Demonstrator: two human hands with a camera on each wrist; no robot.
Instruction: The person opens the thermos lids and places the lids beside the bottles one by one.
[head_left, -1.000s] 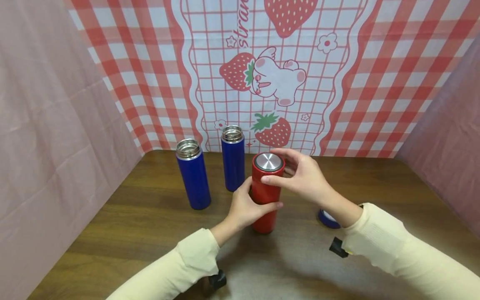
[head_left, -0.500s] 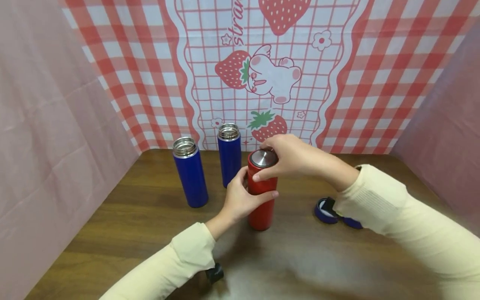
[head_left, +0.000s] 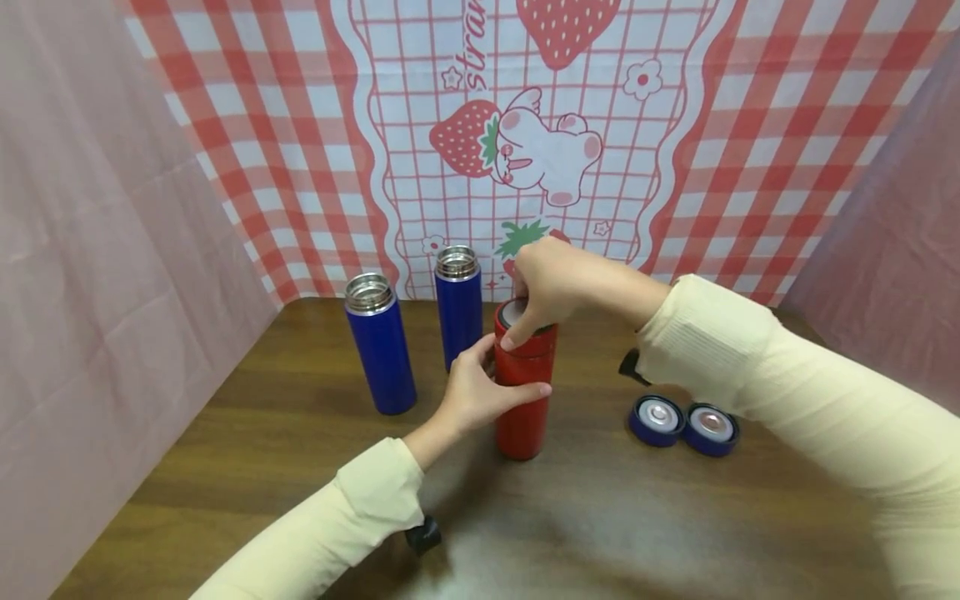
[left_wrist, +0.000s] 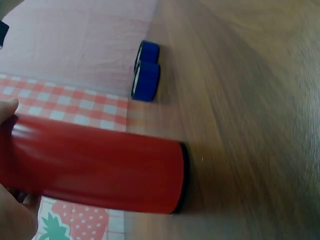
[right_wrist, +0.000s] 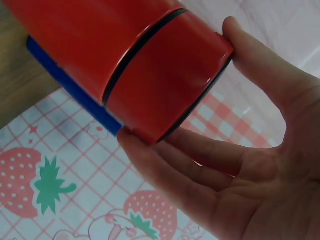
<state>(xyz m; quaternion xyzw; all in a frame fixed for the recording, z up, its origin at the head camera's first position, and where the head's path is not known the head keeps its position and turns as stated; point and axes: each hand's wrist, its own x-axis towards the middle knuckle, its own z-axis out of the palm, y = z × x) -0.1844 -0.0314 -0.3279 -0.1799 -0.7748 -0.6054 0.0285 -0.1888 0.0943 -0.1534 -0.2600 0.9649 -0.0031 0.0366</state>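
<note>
A red thermos flask (head_left: 522,425) stands upright on the wooden table, close in front of me. My left hand (head_left: 480,396) grips its body about midway up, with the thumb across the near side. From above, my right hand (head_left: 558,279) grips the red lid (right_wrist: 172,75), thumb on one side and fingers on the other. In the right wrist view a dark seam separates lid and body. The lid's silver top is partly hidden under the right hand. The black base rim of the flask shows in the left wrist view.
Two blue thermos flasks without lids stand to the left, the nearer flask (head_left: 381,358) and the farther flask (head_left: 460,312). Two blue lids, the left lid (head_left: 656,421) and the right lid (head_left: 711,429), lie side by side underside up. A checked strawberry cloth (head_left: 300,150) hangs behind.
My right hand has turned and risen over the red lid, its wrist moving up. The right forearm has uncovered both blue lids. My left hand keeps its grip on the flask.
</note>
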